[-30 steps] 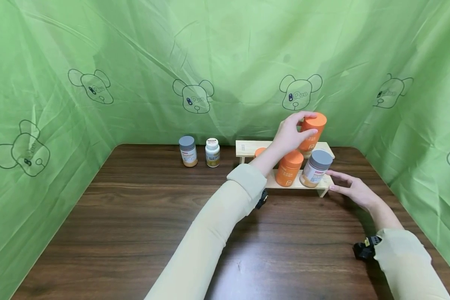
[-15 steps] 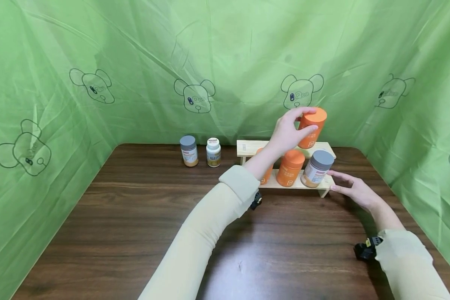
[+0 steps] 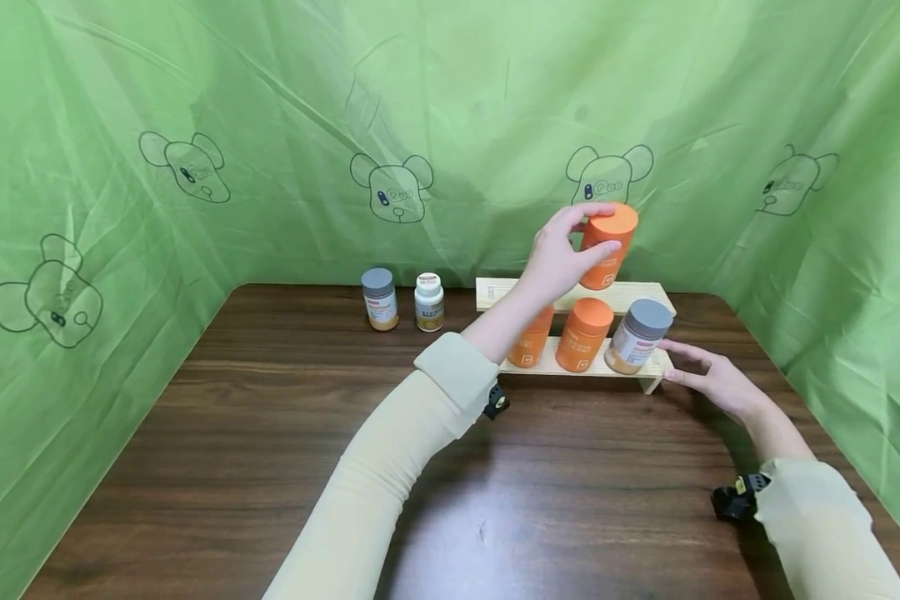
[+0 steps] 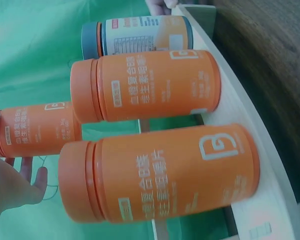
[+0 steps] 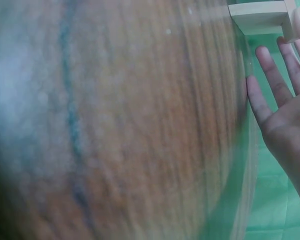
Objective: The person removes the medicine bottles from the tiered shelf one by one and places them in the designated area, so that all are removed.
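On the middle orange bottle [image 4: 155, 90] we read 血橙复合B族 and 维生素咀嚼片; the leftmost orange bottle [image 4: 175, 180] and held orange bottle [image 4: 37, 131] show us matching lines and a B-like logo. Lettering on the grey-lidded bottle [image 4: 140, 36] and green cloth [image 3: 285, 125] we cannot make out.

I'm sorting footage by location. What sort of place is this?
Likely a staged recording setup: green printed cloth hangs behind and beside a wood-grain table, which bears a wooden rack with orange bottles.

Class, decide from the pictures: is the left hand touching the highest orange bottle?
Touching: the head view shows the left hand gripping the highest orange bottle, thumb against its side.
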The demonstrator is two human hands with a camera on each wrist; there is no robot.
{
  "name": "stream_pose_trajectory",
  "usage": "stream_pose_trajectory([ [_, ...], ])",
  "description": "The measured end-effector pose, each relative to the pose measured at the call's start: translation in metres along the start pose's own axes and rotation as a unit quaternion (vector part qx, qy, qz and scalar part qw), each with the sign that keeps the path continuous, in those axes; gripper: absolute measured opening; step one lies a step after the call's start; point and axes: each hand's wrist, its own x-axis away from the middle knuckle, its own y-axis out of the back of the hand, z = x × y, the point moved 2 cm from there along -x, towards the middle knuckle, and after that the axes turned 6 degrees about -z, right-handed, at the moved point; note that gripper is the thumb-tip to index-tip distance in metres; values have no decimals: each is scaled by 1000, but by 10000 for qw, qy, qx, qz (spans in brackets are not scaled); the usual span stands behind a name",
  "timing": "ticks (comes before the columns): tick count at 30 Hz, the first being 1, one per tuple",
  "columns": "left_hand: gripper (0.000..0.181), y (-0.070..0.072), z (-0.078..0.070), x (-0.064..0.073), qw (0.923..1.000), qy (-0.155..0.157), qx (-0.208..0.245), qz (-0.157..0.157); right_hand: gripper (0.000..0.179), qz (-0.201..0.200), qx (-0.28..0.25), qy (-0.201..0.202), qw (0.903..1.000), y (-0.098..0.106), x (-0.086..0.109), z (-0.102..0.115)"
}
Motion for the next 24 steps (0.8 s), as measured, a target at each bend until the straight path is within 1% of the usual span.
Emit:
stream_pose_trajectory([
  [4,45,8,0,1,9999,-14,-95,49,55,-10,41,-124,9999,1,-2,1],
  [7,46,14,-1,1,10000,-17,-89,24,55,1,112,-232,9997,2,-2,-1],
  [12,45,28,-1,1,9999,-58,75,-93,55,50,47,-160,9998,1,-2,-3],
  [15,44,38,-2,1,9997,-75,155,-151,54,72,10,-156,9999,0,-2,-3],
  [19,44,53,-4,1,9995,-136,147,-224,55,38,136,-279,9995,-1,-1,-1],
  [24,43,73,-8,2,9994,-74,143,-310,56,-59,293,-392,9988,1,-1,1],
])
